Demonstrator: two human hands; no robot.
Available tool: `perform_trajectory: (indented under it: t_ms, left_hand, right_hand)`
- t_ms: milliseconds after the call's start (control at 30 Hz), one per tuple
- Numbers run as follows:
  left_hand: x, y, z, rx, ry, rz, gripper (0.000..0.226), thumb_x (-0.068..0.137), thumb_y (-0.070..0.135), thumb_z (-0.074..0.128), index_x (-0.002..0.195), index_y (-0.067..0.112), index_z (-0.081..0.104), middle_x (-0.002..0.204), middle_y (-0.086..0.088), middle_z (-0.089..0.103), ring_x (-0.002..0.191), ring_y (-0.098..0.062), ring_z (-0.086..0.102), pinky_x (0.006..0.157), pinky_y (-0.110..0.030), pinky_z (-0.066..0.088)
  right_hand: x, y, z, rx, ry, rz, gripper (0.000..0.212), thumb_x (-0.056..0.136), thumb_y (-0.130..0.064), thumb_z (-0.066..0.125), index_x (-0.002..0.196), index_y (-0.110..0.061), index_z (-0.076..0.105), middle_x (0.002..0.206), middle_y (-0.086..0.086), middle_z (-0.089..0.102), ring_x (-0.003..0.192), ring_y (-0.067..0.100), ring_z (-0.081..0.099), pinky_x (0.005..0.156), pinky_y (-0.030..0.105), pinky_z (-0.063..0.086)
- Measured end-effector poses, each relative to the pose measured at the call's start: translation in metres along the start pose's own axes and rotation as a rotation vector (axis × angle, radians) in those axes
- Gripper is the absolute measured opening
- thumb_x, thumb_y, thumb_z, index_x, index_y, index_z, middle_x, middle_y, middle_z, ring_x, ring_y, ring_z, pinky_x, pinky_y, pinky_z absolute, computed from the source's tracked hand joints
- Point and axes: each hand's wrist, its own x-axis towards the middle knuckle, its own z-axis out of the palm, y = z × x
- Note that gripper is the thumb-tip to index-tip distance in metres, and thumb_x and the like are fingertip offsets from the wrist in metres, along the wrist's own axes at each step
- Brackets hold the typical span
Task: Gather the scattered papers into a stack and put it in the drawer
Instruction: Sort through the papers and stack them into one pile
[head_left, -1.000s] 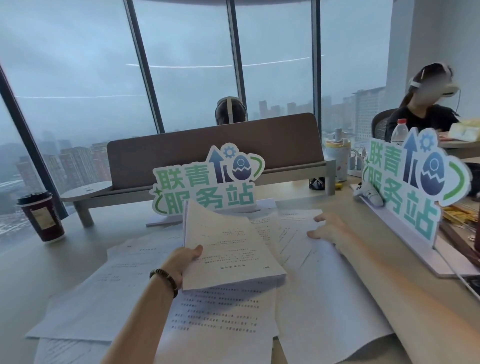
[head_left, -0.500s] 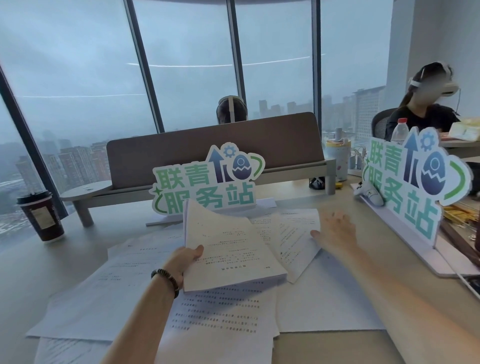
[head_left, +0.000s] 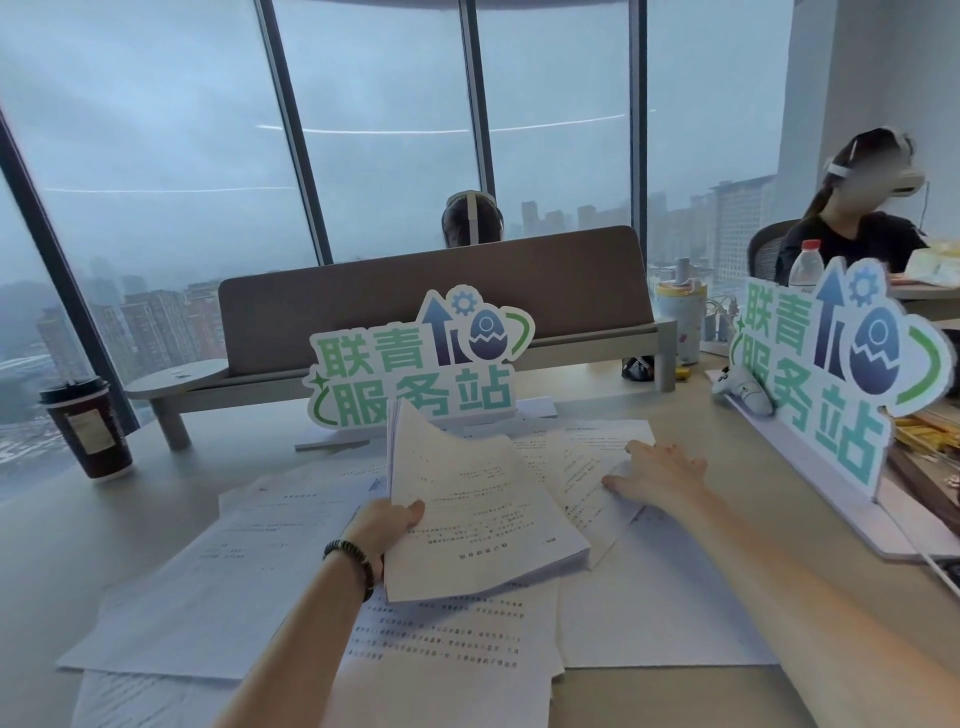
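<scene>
My left hand grips the left edge of a thick stack of printed papers, held tilted just above the desk. My right hand lies flat, fingers spread, on a loose printed sheet to the right of the stack. Several more loose sheets are spread over the desk under and around both hands, some overlapping. No drawer is visible.
A green sign stands behind the papers, and a second one stands at the right. At far left stands a dark paper cup. Behind the sign runs a grey desk divider. Two people sit beyond it.
My right hand has slid the loose sheet leftward toward the stack and now presses on it. The stack in my left hand stays about where it was.
</scene>
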Motion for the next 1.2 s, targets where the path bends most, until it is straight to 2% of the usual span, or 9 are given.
perform_trajectory:
  t_ms: [167,300,433,600,767,933,1000,1100,1200]
  left_hand:
    - [-0.001,0.001,0.002,0.030,0.001,0.011,0.026,0.097,0.018,0.058,0.115,0.000,0.062,0.100,-0.019,0.072,0.087,-0.035,0.070,0.077,-0.046,0.059]
    - [0.002,-0.001,0.002,0.037,-0.006,0.017,0.029,0.097,0.018,0.058,0.118,-0.001,0.061,0.102,-0.020,0.072,0.089,-0.037,0.070,0.078,-0.047,0.059]
    - [0.003,-0.001,0.003,0.031,-0.005,0.017,0.029,0.097,0.018,0.058,0.118,-0.002,0.060,0.102,-0.021,0.071,0.083,-0.034,0.069,0.075,-0.045,0.059]
    - [0.003,-0.002,0.003,0.031,-0.007,0.013,0.029,0.097,0.018,0.057,0.118,-0.002,0.060,0.103,-0.021,0.071,0.082,-0.034,0.069,0.070,-0.042,0.059]
    - [0.004,-0.002,0.004,0.034,-0.007,0.021,0.029,0.097,0.018,0.058,0.117,-0.003,0.061,0.099,-0.020,0.072,0.078,-0.032,0.069,0.069,-0.040,0.059]
    - [0.006,-0.003,0.003,0.035,-0.011,0.028,0.029,0.097,0.018,0.058,0.117,-0.003,0.061,0.100,-0.020,0.072,0.082,-0.034,0.070,0.074,-0.044,0.059]
    - [0.005,-0.003,0.004,0.030,-0.012,0.025,0.028,0.097,0.017,0.058,0.117,-0.003,0.061,0.100,-0.021,0.072,0.081,-0.033,0.070,0.072,-0.043,0.059]
    - [0.005,-0.002,0.004,0.008,-0.015,0.015,0.029,0.096,0.016,0.058,0.118,-0.002,0.060,0.102,-0.021,0.071,0.083,-0.035,0.069,0.069,-0.041,0.058]
    - [0.005,-0.002,0.004,0.005,-0.011,0.016,0.029,0.096,0.016,0.058,0.118,-0.002,0.060,0.101,-0.021,0.072,0.086,-0.036,0.070,0.071,-0.043,0.059]
  right_hand:
    - [0.002,-0.002,-0.006,0.022,-0.025,0.007,0.069,0.082,-0.064,0.060,0.135,-0.021,0.047,0.140,0.006,0.050,0.131,0.028,0.043,0.100,0.044,0.033]
    - [0.003,-0.003,-0.004,0.012,-0.029,0.009,0.056,0.082,-0.063,0.061,0.119,-0.021,0.055,0.133,0.009,0.053,0.128,0.029,0.041,0.095,0.043,0.033]
    - [0.000,-0.004,-0.006,-0.041,0.013,-0.019,0.063,0.083,-0.062,0.059,0.132,-0.024,0.049,0.135,0.008,0.052,0.128,0.027,0.043,0.095,0.043,0.035]
    - [-0.006,-0.004,-0.010,-0.023,0.090,-0.067,0.058,0.079,-0.061,0.066,0.119,-0.021,0.053,0.118,0.003,0.060,0.113,0.024,0.055,0.076,0.034,0.035]
    - [-0.006,-0.007,-0.007,0.034,0.129,-0.091,0.051,0.074,-0.056,0.074,0.104,-0.020,0.055,0.104,0.002,0.061,0.097,0.023,0.057,0.078,0.034,0.048]
    - [-0.002,-0.008,-0.007,0.206,0.051,-0.083,0.044,0.069,-0.045,0.083,0.092,-0.016,0.057,0.097,0.002,0.061,0.090,0.020,0.057,0.075,0.034,0.051]
    - [-0.001,-0.007,-0.007,0.303,0.041,-0.098,0.045,0.070,-0.037,0.085,0.101,-0.015,0.060,0.102,0.000,0.059,0.093,0.018,0.053,0.073,0.032,0.047]
    - [-0.003,-0.013,-0.009,0.562,0.037,-0.069,0.039,0.084,-0.035,0.075,0.112,-0.016,0.056,0.103,-0.002,0.054,0.095,0.018,0.049,0.072,0.030,0.040]
    - [-0.002,-0.015,-0.015,0.688,0.072,-0.003,0.025,0.089,-0.025,0.068,0.108,-0.012,0.059,0.106,0.004,0.060,0.091,0.021,0.055,0.075,0.034,0.046]
